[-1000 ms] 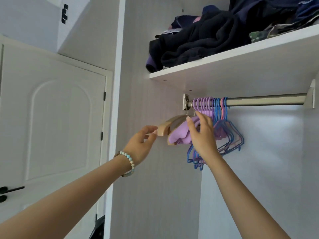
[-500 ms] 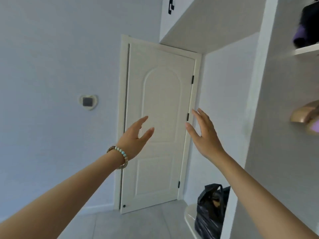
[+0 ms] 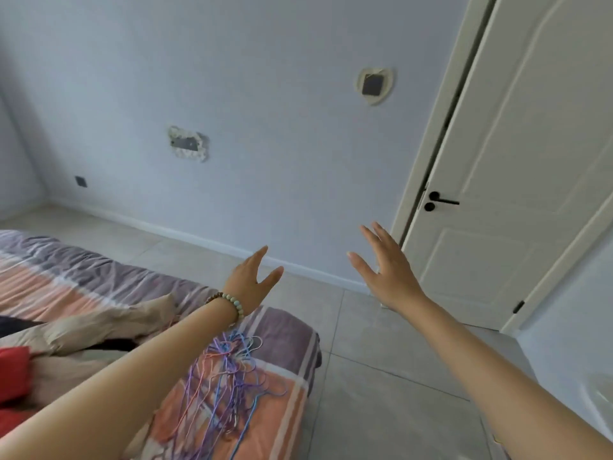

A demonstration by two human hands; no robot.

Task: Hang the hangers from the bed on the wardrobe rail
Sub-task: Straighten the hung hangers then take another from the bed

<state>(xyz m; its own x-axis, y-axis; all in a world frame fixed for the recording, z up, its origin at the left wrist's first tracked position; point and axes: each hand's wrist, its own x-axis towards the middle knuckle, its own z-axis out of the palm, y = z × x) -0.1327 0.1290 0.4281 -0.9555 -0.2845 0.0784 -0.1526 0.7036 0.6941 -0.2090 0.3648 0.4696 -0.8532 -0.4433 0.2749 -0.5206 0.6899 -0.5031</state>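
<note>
Reaching out with left hand (image 3: 249,281) and right hand (image 3: 386,272) spread wide, both empty, near a tangled bunch of thin coloured hangers (image 3: 232,370) lying on the bed (image 3: 66,270) (wardrobe rail out of view), plenty left to hang.

- bed (image 3: 285,336) cover was big blocks of dusty purple and salmon orange, split by white stripes
- hangers (image 3: 229,376) on the bed were a thin tangle of purple, blue and pink
- crumpled blanket (image 3: 99,323) on the bed was beige, red cloth (image 3: 13,376) beside it
- wall (image 3: 265,127) beyond the bed was pale bluish lilac, floor (image 3: 381,376) tiles grey
- door (image 3: 530,161) right of the bed was cream, handle (image 3: 442,201) black
- bracelet (image 3: 234,302) beads were mint and brown
</note>
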